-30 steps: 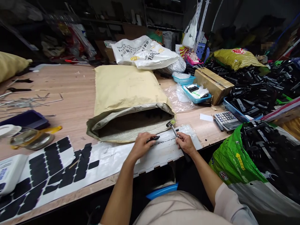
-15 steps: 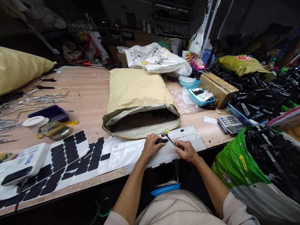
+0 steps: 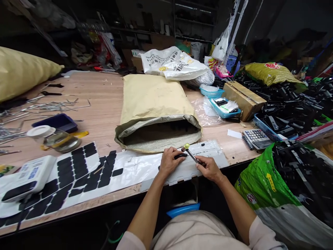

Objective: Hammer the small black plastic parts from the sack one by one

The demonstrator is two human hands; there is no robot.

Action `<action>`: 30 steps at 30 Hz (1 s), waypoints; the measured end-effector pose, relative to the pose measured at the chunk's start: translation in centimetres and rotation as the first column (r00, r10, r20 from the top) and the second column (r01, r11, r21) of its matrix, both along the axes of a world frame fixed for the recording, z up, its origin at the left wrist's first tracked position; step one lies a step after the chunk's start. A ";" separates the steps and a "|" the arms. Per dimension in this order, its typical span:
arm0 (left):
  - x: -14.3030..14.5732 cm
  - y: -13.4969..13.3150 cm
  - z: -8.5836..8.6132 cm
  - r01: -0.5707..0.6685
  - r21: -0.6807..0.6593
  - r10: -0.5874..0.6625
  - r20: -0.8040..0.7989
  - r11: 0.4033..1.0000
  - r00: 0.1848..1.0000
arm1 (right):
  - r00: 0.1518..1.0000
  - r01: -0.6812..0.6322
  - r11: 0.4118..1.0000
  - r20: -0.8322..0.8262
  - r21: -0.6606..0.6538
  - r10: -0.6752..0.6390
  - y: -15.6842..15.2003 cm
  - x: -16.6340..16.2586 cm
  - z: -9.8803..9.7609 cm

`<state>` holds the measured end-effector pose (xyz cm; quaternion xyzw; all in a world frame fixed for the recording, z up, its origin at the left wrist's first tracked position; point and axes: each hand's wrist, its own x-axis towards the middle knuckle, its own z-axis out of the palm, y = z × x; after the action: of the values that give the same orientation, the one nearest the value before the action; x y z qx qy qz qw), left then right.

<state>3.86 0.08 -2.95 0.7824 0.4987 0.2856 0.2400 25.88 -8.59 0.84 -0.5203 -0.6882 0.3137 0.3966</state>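
Observation:
My right hand (image 3: 211, 168) is closed round the handle of a small hammer (image 3: 191, 155) with a yellowish end on its head. My left hand (image 3: 170, 161) lies on the grey-white board (image 3: 179, 173) at the bench edge, its fingers closed on a small black part (image 3: 180, 156). The hammer head is just above and beside the black part's tip; whether they touch I cannot tell. Another tiny black piece (image 3: 203, 144) lies on the board. Right behind my hands is the open mouth of a large yellow woven sack (image 3: 156, 100), dark inside.
At the left are sheets of black pads (image 3: 79, 163), a white box (image 3: 31, 178), a glass jar (image 3: 62, 141), a dark blue tray (image 3: 55, 122) and metal rods (image 3: 52, 106). At the right are a calculator (image 3: 256, 138), a cardboard box (image 3: 243, 100) and a green bag (image 3: 262, 177) of black parts.
The hammer's head has shifted slightly to the right beside the black part. Both hands keep their hold, and the whole view has moved a little.

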 end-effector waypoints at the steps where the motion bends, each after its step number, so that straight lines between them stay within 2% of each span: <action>1: 0.0 0.0 -0.1 -0.007 0.002 0.007 0.001 1.000 1.000 | 1.000 0.001 1.000 0.012 -0.001 -0.001 -0.1 0.2 -0.1; 7: 0.1 0.0 -0.3 -0.034 0.000 0.034 -0.001 0.999 0.999 | 0.998 -0.002 0.998 0.065 -0.069 0.006 -0.2 0.9 -0.9; 11: 0.1 -0.1 -0.2 -0.027 0.006 0.027 -0.005 1.000 1.000 | 0.993 0.038 0.988 -0.105 -0.147 -0.054 1.0 1.4 -1.2; 15: 0.0 0.2 -0.1 -0.018 0.004 0.018 -0.007 1.000 1.000 | 0.935 0.116 0.966 -0.303 -0.232 -0.185 3.1 2.2 -2.1; 18: -0.2 -0.1 0.5 0.021 0.038 -0.022 0.043 0.999 0.999 | 0.903 0.124 0.960 -0.372 -0.251 -0.214 4.2 2.7 -2.9; 21: -0.5 -2.5 1.4 0.059 0.095 -0.074 0.170 0.994 0.983 | 0.884 0.103 0.962 -0.421 -0.252 -0.205 4.4 3.0 -3.5; 25: -1.3 -8.5 2.0 0.225 0.158 -0.257 0.232 0.962 0.938 | 0.890 0.100 0.962 -0.408 -0.255 -0.201 4.2 3.0 -3.6; 28: -1.8 -12.5 0.7 0.370 0.174 -0.397 0.165 0.913 0.903 | 0.903 0.120 0.960 -0.374 -0.253 -0.211 4.2 2.8 -3.6; 30: -1.9 -14.0 -1.1 0.398 0.078 -0.404 0.094 0.914 0.910 | 0.909 0.129 0.961 -0.358 -0.245 -0.214 4.2 2.7 -3.5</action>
<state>1.98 -13.87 -4.06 0.8579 0.3054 0.2862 0.2980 28.60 -4.42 -2.64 -0.5479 -0.5111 0.4454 0.4901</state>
